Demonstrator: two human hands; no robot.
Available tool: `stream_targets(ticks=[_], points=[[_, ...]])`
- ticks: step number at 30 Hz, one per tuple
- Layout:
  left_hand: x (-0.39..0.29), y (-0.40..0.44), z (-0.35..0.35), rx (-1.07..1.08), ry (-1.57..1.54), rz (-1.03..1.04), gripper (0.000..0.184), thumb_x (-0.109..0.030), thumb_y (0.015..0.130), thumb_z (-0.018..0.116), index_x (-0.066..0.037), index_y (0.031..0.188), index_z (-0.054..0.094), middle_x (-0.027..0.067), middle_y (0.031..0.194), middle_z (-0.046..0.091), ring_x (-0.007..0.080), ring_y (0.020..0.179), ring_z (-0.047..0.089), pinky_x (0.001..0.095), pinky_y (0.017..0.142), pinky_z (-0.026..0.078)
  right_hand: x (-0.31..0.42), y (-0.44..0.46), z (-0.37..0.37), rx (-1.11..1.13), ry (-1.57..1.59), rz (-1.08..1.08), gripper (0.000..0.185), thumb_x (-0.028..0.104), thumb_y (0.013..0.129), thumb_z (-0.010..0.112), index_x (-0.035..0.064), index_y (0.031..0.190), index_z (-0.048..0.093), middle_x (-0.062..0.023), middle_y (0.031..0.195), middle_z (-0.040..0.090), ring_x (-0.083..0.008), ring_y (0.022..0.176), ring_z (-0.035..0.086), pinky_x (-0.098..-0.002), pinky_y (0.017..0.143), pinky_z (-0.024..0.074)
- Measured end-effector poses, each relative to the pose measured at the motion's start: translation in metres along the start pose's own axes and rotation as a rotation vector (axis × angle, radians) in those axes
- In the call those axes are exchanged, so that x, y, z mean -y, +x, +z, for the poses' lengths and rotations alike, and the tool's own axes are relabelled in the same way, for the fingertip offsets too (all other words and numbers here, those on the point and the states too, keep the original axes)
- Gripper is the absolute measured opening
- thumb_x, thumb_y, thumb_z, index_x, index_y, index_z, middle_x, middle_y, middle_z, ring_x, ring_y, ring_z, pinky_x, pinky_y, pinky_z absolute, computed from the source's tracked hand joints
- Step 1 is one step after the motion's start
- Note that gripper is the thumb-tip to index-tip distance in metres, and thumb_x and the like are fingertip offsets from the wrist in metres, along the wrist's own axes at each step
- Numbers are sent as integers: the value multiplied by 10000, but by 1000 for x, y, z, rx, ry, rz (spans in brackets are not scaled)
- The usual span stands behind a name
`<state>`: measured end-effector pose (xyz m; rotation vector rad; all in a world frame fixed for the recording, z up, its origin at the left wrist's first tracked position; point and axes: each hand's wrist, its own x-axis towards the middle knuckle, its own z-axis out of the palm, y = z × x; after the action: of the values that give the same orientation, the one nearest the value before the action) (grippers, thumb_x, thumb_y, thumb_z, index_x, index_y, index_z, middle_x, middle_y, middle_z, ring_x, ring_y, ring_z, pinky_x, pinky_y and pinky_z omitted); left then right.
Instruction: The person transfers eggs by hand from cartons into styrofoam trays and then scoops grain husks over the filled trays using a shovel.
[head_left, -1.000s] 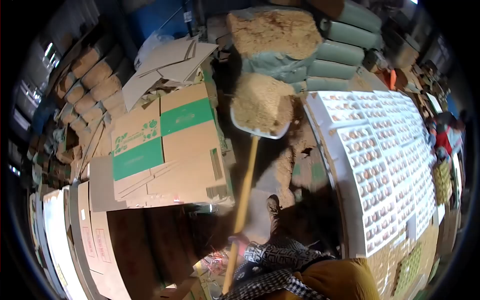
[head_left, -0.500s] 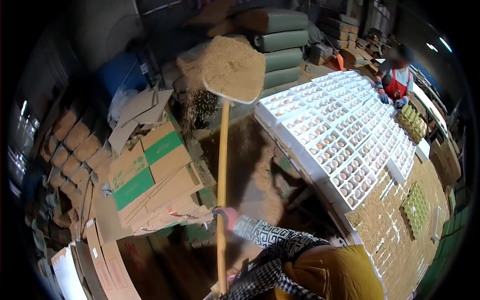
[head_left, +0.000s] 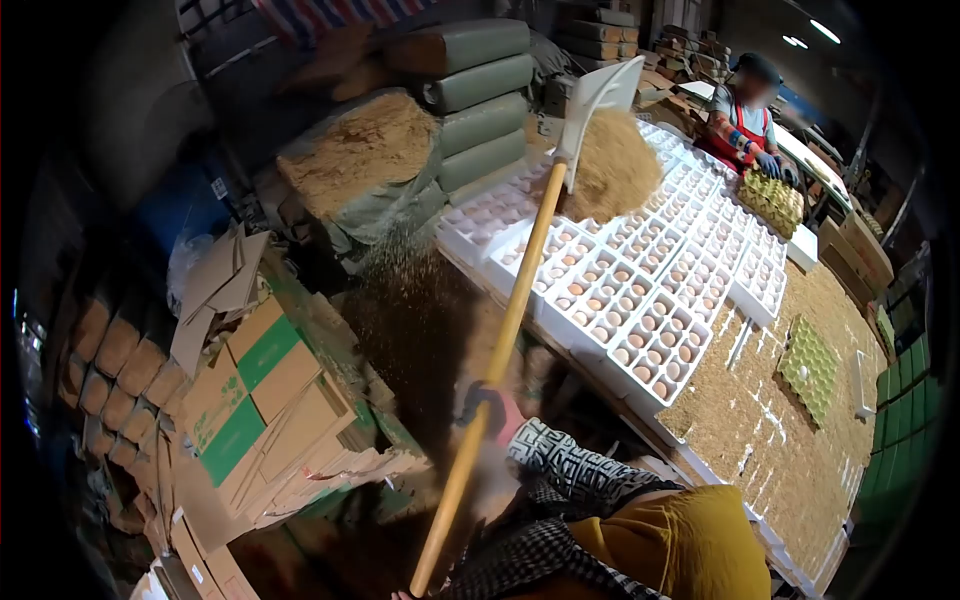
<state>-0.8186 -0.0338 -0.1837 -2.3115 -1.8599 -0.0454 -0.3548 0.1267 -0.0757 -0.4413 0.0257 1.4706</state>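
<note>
A shovel with a white blade point(head_left: 590, 110) and a long wooden handle point(head_left: 520, 300) is raised, tilted to the right. Loose brown husk-like material point(head_left: 610, 165) falls from the blade over white trays of eggs point(head_left: 650, 340). My right hand point(head_left: 490, 412), in a pink and grey glove, is wrapped round the handle about midway. At the handle's lower end only a sliver of my left hand point(head_left: 402, 595) shows at the frame's bottom edge, closed at the handle; most of it is hidden.
A co-worker point(head_left: 745, 115) stands at the far end beside stacked egg trays point(head_left: 770, 200). Husk material covers the near table point(head_left: 740, 410), where a green egg tray point(head_left: 808, 370) lies. Flattened cartons point(head_left: 265, 390) are at left, green sacks point(head_left: 485, 95) and an open bale point(head_left: 355, 150) behind.
The shovel has swung right from beside the sacks to over the egg trays, and its blade has turned on edge, spilling its load. My right hand has moved right with it.
</note>
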Motion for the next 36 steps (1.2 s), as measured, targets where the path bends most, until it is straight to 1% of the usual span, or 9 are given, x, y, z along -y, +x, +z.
stream_targets(ticks=[3,7,11,15,19,23,29,33,36], points=[[19,-1,15,-365,44,104,306,-294,957,561,-56,1126,654,167,996,703,299,829,687,369,682,580,-5,-17,5,74,87,2,106,82,859,580,84,779,510,-51,686,502,-231,633,524,-418,682,500],[29,-7,37,-104,-64,47,378,-353,957,568,-68,1197,630,186,1058,685,321,830,685,372,679,584,-22,-21,9,54,18,53,110,106,883,576,82,790,523,-50,697,512,-221,634,526,-402,683,502],[17,-8,19,-3,-133,6,385,-357,954,571,-69,1203,629,187,1066,683,321,833,685,372,684,584,-69,2,-10,106,27,209,119,162,891,599,71,825,560,-64,740,556,-240,671,580,-428,702,541],[16,-14,13,63,-204,-18,392,-362,952,574,-70,1209,627,188,1073,682,321,837,686,372,690,584,-120,25,-5,165,-243,197,156,190,888,620,67,805,571,-85,726,569,-243,662,599,-451,706,563],[16,-27,5,116,-296,-77,400,-367,950,577,-71,1215,626,189,1081,681,320,840,686,372,696,584,-158,42,29,-16,-146,481,185,186,909,580,62,773,563,-87,671,557,-246,606,574,-432,639,534],[8,-38,-9,182,-386,-172,407,-372,948,580,-73,1221,625,190,1089,679,320,843,686,372,701,583,-196,87,15,43,-250,647,124,169,839,628,83,782,559,-72,677,558,-257,605,581,-483,659,551],[-3,-57,-35,265,-502,-345,419,-379,945,585,-74,1230,622,191,1100,677,319,849,686,372,710,583,-194,99,-44,189,128,805,118,176,833,626,98,772,562,-57,683,562,-276,650,571,-477,728,517],[-22,-66,-72,333,-573,-511,427,-384,943,588,-76,1235,621,192,1108,676,319,852,687,372,715,583,-190,126,-99,-368,-171,750,153,177,822,633,103,724,542,-57,666,538,-276,642,562,-484,757,520],[-46,-68,-121,404,-643,-684,432,-388,941,591,-76,1240,620,192,1114,675,319,854,687,372,719,583,-187,129,-130,-481,-263,779,105,143,795,626,94,750,544,-89,663,511,-286,643,566,-507,757,540]])
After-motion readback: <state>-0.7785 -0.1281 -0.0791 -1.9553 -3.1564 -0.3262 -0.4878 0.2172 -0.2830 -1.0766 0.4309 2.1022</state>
